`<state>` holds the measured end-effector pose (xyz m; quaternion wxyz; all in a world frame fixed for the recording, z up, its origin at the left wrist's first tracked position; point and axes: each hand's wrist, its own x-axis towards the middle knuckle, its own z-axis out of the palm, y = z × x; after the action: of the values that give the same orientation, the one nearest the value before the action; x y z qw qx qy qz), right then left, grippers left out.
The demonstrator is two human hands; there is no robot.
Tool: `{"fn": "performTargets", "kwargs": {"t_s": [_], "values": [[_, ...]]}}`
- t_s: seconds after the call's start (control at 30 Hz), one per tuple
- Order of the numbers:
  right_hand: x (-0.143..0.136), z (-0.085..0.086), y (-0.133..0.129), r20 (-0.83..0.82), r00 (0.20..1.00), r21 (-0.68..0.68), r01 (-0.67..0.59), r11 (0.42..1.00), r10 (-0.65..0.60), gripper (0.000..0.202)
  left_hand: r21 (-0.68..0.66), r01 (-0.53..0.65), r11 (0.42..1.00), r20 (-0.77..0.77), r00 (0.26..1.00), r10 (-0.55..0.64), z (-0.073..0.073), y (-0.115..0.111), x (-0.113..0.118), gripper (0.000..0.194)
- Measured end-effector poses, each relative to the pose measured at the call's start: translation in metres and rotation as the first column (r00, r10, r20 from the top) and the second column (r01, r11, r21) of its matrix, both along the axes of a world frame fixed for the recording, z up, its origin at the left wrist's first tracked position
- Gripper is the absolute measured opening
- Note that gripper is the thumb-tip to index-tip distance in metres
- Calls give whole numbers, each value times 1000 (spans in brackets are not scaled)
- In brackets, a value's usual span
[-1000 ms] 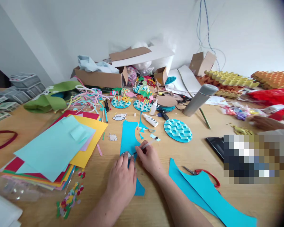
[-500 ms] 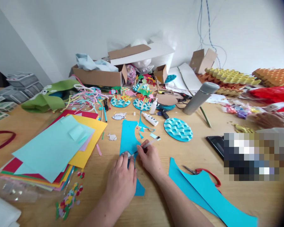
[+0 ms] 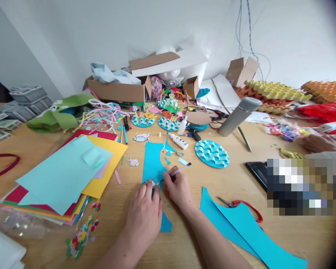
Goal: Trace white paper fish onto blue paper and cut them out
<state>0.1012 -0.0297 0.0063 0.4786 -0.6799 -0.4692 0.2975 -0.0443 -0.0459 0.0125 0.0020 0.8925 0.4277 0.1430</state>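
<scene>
My right hand (image 3: 179, 185) grips a pen (image 3: 182, 169) with a clear barrel and dark end, its tip down at a small white paper cutout (image 3: 153, 183). The cutout lies on a strip of blue paper (image 3: 154, 157) and is mostly hidden by fingers. Laid over cutout and strip, my left hand (image 3: 145, 209) presses down with its fingertips, fingers extended. Just beyond the strip are two white fish cutouts, one grey-outlined fish (image 3: 133, 161) and one larger fish (image 3: 142, 137). Blue scraps (image 3: 168, 160) sit near the pen.
Red-handled scissors (image 3: 249, 209) lie partly under blue paper offcuts (image 3: 257, 231) at right. A stack of coloured sheets (image 3: 58, 175) is at left. Glue bottles (image 3: 179, 141), a wavy blue disc (image 3: 212, 154) and a grey flask (image 3: 238, 117) stand beyond. Another person's hand (image 3: 310, 144) is far right.
The pen in my right hand has shifted very slightly along the cutout's edge. My left hand stays in place; the whole view has drifted a little.
</scene>
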Motion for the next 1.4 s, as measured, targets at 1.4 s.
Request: {"fn": "performTargets", "kwargs": {"t_s": [1.4], "values": [[-3,0,-7,120,992,33,23,999,-27,26,1,11,1000,-37,999,-11,0,0,-1,37]]}}
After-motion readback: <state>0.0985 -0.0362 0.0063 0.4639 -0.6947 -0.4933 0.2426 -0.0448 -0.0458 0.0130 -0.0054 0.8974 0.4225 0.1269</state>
